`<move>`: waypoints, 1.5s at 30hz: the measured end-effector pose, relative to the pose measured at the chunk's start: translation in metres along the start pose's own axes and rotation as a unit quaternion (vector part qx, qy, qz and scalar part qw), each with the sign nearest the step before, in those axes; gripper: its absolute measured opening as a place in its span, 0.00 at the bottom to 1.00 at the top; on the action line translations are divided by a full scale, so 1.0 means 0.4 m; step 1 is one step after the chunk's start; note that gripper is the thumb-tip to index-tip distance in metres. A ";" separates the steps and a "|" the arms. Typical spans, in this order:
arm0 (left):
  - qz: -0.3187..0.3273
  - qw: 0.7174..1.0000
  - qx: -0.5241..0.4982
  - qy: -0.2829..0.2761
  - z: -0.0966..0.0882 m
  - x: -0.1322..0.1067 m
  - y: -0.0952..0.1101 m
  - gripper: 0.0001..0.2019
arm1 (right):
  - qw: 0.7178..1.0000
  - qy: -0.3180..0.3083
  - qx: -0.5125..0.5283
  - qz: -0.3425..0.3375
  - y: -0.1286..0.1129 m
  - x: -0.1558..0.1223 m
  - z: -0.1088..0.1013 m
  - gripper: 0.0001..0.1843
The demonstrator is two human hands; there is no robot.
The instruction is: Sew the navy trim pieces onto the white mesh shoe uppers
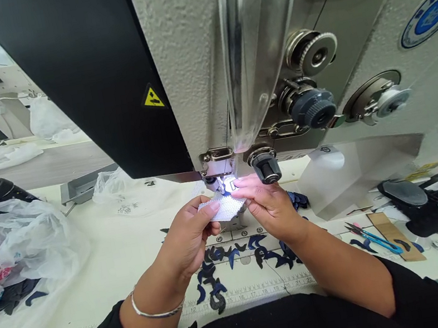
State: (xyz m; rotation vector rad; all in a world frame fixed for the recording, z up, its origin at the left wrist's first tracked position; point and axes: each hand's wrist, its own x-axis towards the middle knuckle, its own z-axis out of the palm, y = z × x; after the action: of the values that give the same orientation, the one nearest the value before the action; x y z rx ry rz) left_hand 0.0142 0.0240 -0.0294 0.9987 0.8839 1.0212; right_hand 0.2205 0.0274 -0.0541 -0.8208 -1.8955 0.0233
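A small piece of white textured fabric (230, 208) lies under the lit needle and presser foot (221, 186) of a sewing machine (190, 50). My left hand (191, 234) pinches its left edge between thumb and fingers. On the other side, my right hand (270, 203) grips the right edge with the thumb low and the fingers stretched along the top, close to the needle. Part of the fabric is hidden by the fingers and the foot. Dark blue and black curved fabric scraps (213, 278) are scattered in front of the machine bed.
A ruler strip (259, 294) runs along the table's front. Plastic bags (26, 249) and a grey tray (87, 184) sit at left. Blue-handled thread snips (379, 240), a cardboard strip (397, 237) and a black device (434, 210) lie at right. Tension knobs (312, 105) jut from the machine.
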 end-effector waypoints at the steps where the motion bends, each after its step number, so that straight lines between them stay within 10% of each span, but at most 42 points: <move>1: 0.003 1.000 0.003 0.001 -0.002 0.002 0.001 0.12 | 1.000 0.000 -0.010 -0.003 -0.002 -0.001 0.000 0.16; 45: 0.052 0.998 -0.031 0.020 -0.032 0.091 0.008 0.13 | 0.978 -0.031 -0.208 -0.003 -0.111 -0.029 0.021 0.20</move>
State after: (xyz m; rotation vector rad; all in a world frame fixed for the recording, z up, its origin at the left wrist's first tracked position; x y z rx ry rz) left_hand 0.0117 0.0623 -0.0347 0.9836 0.8356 1.1539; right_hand 0.1931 -0.0100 -0.0511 -1.1047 -1.9904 -0.3669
